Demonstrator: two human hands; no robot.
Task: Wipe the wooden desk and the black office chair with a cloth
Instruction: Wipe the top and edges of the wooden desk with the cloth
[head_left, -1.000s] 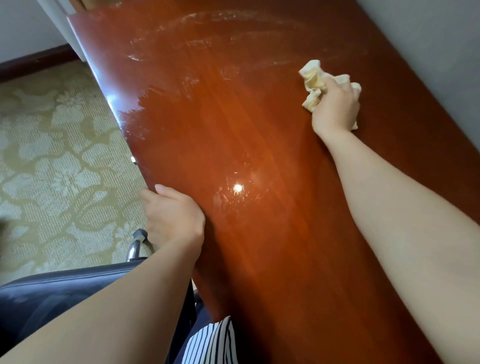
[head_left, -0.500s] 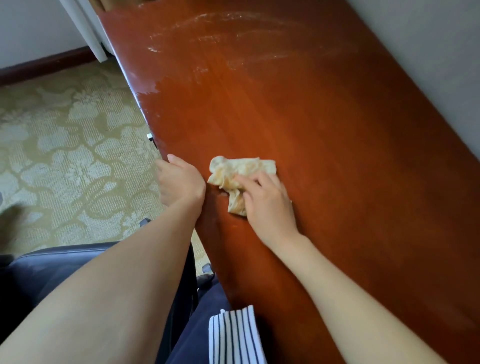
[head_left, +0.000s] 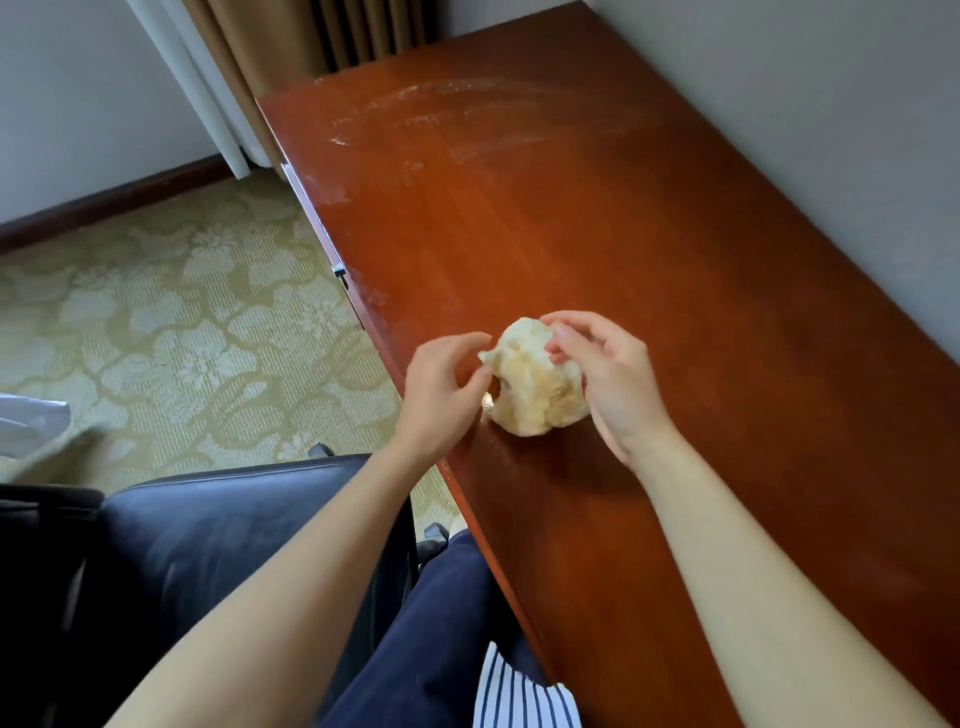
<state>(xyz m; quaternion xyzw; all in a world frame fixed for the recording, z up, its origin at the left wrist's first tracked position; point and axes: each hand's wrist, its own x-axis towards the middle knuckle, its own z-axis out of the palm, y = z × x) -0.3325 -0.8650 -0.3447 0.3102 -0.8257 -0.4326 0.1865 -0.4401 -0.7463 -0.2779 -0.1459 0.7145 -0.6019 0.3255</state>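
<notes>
A bunched cream-yellow cloth is held just above the reddish wooden desk, near its left edge. My right hand grips the cloth from the right, fingers curled over its top. My left hand pinches the cloth's left corner with thumb and fingertips. The black office chair stands at the lower left beside the desk, partly covered by my left forearm. Pale dusty streaks show on the desk's far end.
A grey wall runs along the desk's right side. Patterned green-beige carpet lies to the left. Brown curtains hang behind the desk's far end. A white object sits at the left edge. A metal drawer handle sticks out from the desk's side.
My right hand swept the cloth from the desk's far right back to the near left edge, then lifted it. My left hand left the desk edge and took hold of the cloth.
</notes>
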